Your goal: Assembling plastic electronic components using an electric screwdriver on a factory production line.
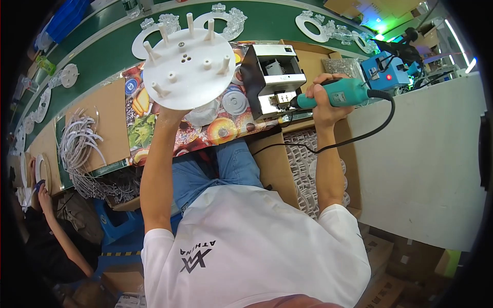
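Head view: a round, white, plastic-looking disc with upright posts (pixel 190 72) is held left of the black-and-white box-shaped machine (pixel 281 78) by the left hand (pixel 171 113); finger closure cannot be told. A teal cylindrical power driver (pixel 344 92) is gripped by the right hand (pixel 323 100), tip at the machine's front. The disc could be tipped by uneven support; the tip could be dragged askew by the black flexible cable (pixel 392 113).

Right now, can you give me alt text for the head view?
A person's left hand, mostly hidden, holds up a pegged white disc; the right hand grips a teal power driver aimed at a black-and-white machine.
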The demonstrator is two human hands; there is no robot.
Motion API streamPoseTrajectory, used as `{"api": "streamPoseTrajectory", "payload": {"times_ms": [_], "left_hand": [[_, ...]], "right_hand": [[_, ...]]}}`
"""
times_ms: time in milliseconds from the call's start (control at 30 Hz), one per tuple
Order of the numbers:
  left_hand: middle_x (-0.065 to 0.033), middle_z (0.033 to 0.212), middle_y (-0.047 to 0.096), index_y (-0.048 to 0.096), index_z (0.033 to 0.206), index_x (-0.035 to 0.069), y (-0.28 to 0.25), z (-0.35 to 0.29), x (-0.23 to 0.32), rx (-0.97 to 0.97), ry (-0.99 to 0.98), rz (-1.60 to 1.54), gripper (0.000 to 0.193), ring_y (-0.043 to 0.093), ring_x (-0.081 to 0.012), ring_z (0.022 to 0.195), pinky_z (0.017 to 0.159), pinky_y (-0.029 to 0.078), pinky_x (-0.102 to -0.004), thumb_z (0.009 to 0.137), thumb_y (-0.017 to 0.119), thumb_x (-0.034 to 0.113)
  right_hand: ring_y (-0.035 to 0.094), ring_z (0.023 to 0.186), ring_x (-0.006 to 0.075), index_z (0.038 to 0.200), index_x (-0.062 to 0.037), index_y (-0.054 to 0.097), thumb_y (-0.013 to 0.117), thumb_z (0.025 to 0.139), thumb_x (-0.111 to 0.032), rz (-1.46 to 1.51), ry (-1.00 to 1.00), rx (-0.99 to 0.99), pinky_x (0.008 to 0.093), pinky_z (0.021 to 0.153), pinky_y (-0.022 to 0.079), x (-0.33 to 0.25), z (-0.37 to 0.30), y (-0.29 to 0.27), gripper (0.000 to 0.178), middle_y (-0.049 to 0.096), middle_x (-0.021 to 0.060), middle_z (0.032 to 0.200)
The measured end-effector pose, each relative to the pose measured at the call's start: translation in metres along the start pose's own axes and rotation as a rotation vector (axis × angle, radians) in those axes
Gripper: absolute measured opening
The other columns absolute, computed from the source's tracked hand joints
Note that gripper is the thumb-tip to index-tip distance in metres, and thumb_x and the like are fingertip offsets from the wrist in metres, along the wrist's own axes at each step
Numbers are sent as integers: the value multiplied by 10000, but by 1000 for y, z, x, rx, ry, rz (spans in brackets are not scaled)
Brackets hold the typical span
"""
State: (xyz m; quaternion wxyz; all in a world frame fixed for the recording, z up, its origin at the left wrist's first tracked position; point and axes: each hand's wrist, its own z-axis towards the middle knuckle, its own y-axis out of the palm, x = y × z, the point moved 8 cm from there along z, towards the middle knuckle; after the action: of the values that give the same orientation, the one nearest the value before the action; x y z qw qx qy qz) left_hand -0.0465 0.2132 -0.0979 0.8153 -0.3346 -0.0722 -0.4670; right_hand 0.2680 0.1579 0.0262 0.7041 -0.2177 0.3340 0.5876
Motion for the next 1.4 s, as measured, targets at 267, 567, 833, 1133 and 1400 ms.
{"api": "streamPoseTrajectory", "payload": {"times_ms": [267, 567, 833, 1133, 1400], "left_hand": [[-39, 1378, 455, 413, 1365, 190, -3, 4, 3, -8, 21, 62, 630, 412, -220, 1281, 1106, 236, -430, 817, 659, 377], [-42, 1341, 497, 477, 1323, 184, 0, 10, 11, 19, 68, 109, 584, 458, -224, 1245, 1080, 297, -426, 801, 688, 340], [-46, 1314, 525, 513, 1299, 173, 1, 12, 6, 70, 78, 172, 567, 490, -229, 1217, 1065, 335, -424, 786, 712, 313], [-58, 1337, 500, 457, 1332, 134, 0, -6, -11, 132, 24, 131, 617, 478, -237, 1222, 1092, 278, -433, 794, 706, 307], [-79, 1344, 476, 414, 1348, 107, -4, -2, -16, 111, 0, 97, 592, 470, -235, 1222, 1077, 301, -408, 828, 663, 242]], "right_hand": [[563, 586, 187, 1110, -22, 431, 610, 736, 105, -48, -29, -58, 328, 532, 498, 17, -8, -4, 433, 599, 151, 817], [564, 583, 186, 1107, -17, 447, 612, 748, 85, -7, 84, -55, 322, 525, 495, -23, -4, 8, 408, 607, 170, 854], [568, 586, 189, 1103, 1, 439, 611, 734, 94, -87, -52, -12, 329, 523, 506, -12, 3, -5, 418, 605, 163, 832], [566, 572, 182, 1090, -1, 442, 613, 725, 102, -35, 7, -11, 317, 524, 508, 16, -4, -7, 415, 602, 149, 806], [564, 568, 174, 1079, -1, 446, 618, 729, 98, -5, 12, -21, 302, 523, 500, 20, -4, -4, 402, 598, 144, 794]]}}
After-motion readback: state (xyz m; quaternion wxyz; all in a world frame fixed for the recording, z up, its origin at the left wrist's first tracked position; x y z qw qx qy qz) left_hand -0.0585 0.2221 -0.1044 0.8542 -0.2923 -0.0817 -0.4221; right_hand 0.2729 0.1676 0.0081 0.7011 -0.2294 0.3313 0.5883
